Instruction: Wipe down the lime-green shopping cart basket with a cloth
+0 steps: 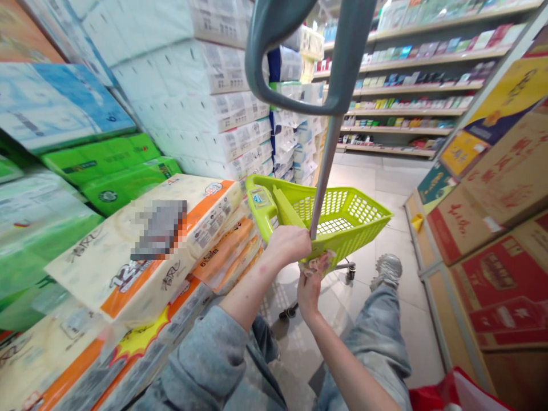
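Note:
A lime-green basket cart (351, 245) stands on the floor, its long grey pole (329, 165) rising to a looped grey handle (342, 105). Closed over the basket's near rim beside the foot of the pole is my left hand (291, 246). Just below it, my right hand (309, 292) pinches a crumpled pinkish cloth (320, 262) and presses it against the outer side of the basket. The fingertips of my left hand are mostly hidden. Nothing shows inside the basket.
Stacked tissue packs (171, 240) fill the left side, with a blurred dark object (160, 231) on top. Red and brown cartons (505, 268) line the right. Shelves of small boxes (428, 63) stand behind. A red bag (458, 394) is at the bottom edge.

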Demonstrator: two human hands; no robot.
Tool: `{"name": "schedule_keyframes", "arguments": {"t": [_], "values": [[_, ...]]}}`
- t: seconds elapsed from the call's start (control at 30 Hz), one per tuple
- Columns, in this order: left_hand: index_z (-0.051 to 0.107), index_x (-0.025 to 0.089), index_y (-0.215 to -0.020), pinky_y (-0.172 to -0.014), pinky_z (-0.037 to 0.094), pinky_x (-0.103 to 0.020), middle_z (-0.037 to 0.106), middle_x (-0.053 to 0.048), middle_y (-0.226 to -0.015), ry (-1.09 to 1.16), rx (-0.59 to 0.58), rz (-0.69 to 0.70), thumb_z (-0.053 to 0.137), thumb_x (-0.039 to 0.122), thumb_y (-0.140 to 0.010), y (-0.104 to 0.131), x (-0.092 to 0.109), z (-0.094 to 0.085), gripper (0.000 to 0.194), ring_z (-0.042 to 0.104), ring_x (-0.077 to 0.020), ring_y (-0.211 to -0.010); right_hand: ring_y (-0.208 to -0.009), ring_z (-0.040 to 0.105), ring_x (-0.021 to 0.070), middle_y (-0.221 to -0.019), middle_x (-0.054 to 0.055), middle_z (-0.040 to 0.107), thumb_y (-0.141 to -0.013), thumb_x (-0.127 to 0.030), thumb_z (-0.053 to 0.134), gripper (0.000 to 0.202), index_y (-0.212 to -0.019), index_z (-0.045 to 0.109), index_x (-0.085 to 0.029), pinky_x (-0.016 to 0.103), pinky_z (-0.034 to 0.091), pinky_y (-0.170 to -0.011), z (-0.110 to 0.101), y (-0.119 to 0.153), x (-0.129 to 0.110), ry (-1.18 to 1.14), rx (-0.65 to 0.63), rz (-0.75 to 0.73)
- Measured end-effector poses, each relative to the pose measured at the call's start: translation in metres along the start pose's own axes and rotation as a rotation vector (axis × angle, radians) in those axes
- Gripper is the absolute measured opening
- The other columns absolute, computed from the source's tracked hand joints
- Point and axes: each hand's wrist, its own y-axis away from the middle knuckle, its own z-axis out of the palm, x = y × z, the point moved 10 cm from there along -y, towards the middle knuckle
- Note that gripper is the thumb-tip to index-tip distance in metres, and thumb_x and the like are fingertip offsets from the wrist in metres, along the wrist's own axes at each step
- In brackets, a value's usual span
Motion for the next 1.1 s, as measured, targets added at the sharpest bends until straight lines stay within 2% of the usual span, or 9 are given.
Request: {"name": "schedule_keyframes", "arguments": {"t": [0.1, 0.17, 0.4, 0.5, 0.6, 0.77, 0.87, 1.0, 1.1], "values": [[0.067, 0.018, -0.089, -0.072, 0.048, -0.033, 0.069, -0.012, -0.086, -0.016, 0.009, 0.024, 0.037, 0.034, -0.083, -0.002, 0.002, 0.001, 0.034, 0.065, -0.0249, -0.082, -0.138, 0.006, 0.0263, -0.150, 0.015, 0.006, -0.087, -0.023, 0.035, 0.069, -0.144, -0.003, -0.011, 0.053, 0.014, -0.110, -0.006, -0.014, -0.029, 0.022, 0.068, -0.047], [0.067, 0.018, -0.089, -0.072, 0.048, -0.033, 0.069, -0.012, -0.086, -0.018, 0.010, 0.027, 0.037, 0.034, -0.084, -0.002, 0.002, 0.002, 0.034, 0.065, -0.0247, -0.082, -0.139, 0.004, 0.0271, -0.151, 0.013, 0.003, -0.086, -0.022, 0.034, 0.071, -0.144, -0.006, -0.013, 0.054, 0.015, -0.109, -0.003, -0.013, -0.032, 0.034, 0.064, -0.071], [0.068, 0.021, -0.087, -0.066, 0.049, -0.030, 0.070, -0.010, -0.084, -0.027, 0.007, -0.006, 0.035, 0.029, -0.082, -0.001, 0.002, -0.002, 0.034, 0.066, -0.0233, -0.079, -0.138, 0.007, 0.0249, -0.150, 0.015, 0.010, -0.086, -0.022, 0.034, 0.068, -0.144, 0.001, -0.012, 0.053, 0.018, -0.108, 0.028, 0.048, 0.038, -0.036, -0.049, 0.093], [0.068, 0.020, -0.088, -0.065, 0.049, -0.029, 0.070, -0.010, -0.084, -0.021, 0.010, 0.000, 0.034, 0.031, -0.083, -0.001, 0.004, -0.004, 0.036, 0.066, -0.0229, -0.079, -0.139, 0.007, 0.0235, -0.150, 0.013, 0.008, -0.084, -0.022, 0.036, 0.072, -0.144, -0.002, -0.014, 0.051, 0.018, -0.109, 0.032, 0.056, 0.049, -0.082, -0.052, 0.193], [0.068, 0.019, -0.087, -0.067, 0.049, -0.029, 0.070, -0.011, -0.085, -0.023, 0.009, -0.003, 0.034, 0.030, -0.083, -0.003, 0.005, -0.004, 0.036, 0.066, -0.0223, -0.080, -0.139, 0.006, 0.0221, -0.151, 0.011, 0.002, -0.082, -0.019, 0.035, 0.074, -0.144, -0.007, -0.015, 0.050, 0.017, -0.109, 0.025, 0.040, 0.030, -0.084, -0.031, 0.184], [0.068, 0.018, -0.089, -0.071, 0.049, -0.031, 0.069, -0.012, -0.087, -0.013, 0.012, -0.009, 0.037, 0.027, -0.082, -0.006, 0.007, -0.003, 0.033, 0.065, -0.0234, -0.083, -0.139, 0.007, 0.0228, -0.151, 0.011, 0.002, -0.080, -0.015, 0.035, 0.076, -0.144, -0.008, -0.015, 0.050, 0.017, -0.110, 0.010, 0.008, -0.008, -0.033, -0.004, 0.040], [0.068, 0.018, -0.087, -0.069, 0.049, -0.031, 0.069, -0.012, -0.086, -0.010, 0.019, -0.005, 0.038, 0.027, -0.082, -0.007, 0.008, -0.005, 0.032, 0.065, -0.0241, -0.083, -0.138, 0.010, 0.0232, -0.151, 0.012, 0.008, -0.079, -0.012, 0.034, 0.075, -0.144, -0.004, -0.015, 0.052, 0.019, -0.109, 0.005, 0.002, -0.002, -0.004, 0.011, -0.015], [0.068, 0.017, -0.087, -0.069, 0.049, -0.031, 0.070, -0.012, -0.085, -0.015, 0.021, 0.004, 0.038, 0.026, -0.082, -0.008, 0.011, -0.006, 0.032, 0.066, -0.0246, -0.082, -0.138, 0.013, 0.0232, -0.149, 0.009, 0.020, -0.079, -0.012, 0.034, 0.071, -0.144, 0.009, -0.020, 0.054, 0.021, -0.107, -0.012, -0.006, 0.019, -0.065, 0.062, 0.049], [0.068, 0.018, -0.088, -0.071, 0.049, -0.031, 0.070, -0.012, -0.086, -0.016, 0.034, 0.014, 0.038, 0.027, -0.083, -0.009, 0.012, -0.007, 0.032, 0.066, -0.0238, -0.082, -0.134, 0.025, 0.0224, -0.146, 0.008, 0.028, -0.083, -0.016, 0.034, 0.063, -0.143, 0.018, -0.023, 0.052, 0.026, -0.106, -0.031, -0.022, 0.004, -0.158, 0.080, 0.022]]}}
